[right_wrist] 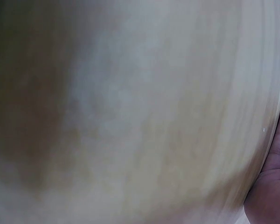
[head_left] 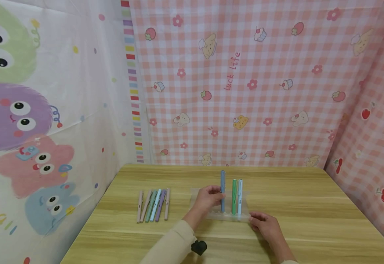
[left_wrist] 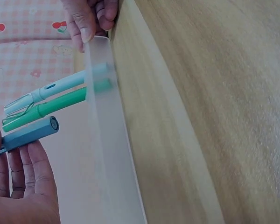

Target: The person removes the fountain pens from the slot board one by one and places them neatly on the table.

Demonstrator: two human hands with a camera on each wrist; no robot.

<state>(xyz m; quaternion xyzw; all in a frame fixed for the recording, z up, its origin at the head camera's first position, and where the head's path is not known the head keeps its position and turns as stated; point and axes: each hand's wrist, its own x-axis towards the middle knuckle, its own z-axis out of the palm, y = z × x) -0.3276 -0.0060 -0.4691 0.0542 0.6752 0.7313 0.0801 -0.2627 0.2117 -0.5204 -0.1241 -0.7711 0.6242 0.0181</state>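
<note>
My left hand pinches a dark blue pen between thumb and fingers, upright over the frosted clear pen rack. In the left wrist view the lower end of this pen is apart from the rack's front wall. A green pen and a light blue pen stand side by side in the rack, clips up. At the rack's right front corner, my right hand holds its end between thumb and fingers. Only part of that hand's palm and fingers shows in the right wrist view.
Left of the rack, several capped pens in pink, green, light blue and purple lie in a row on the wooden table. A black heart-shaped object is by the left sleeve. Patterned curtains hang behind and beside the table.
</note>
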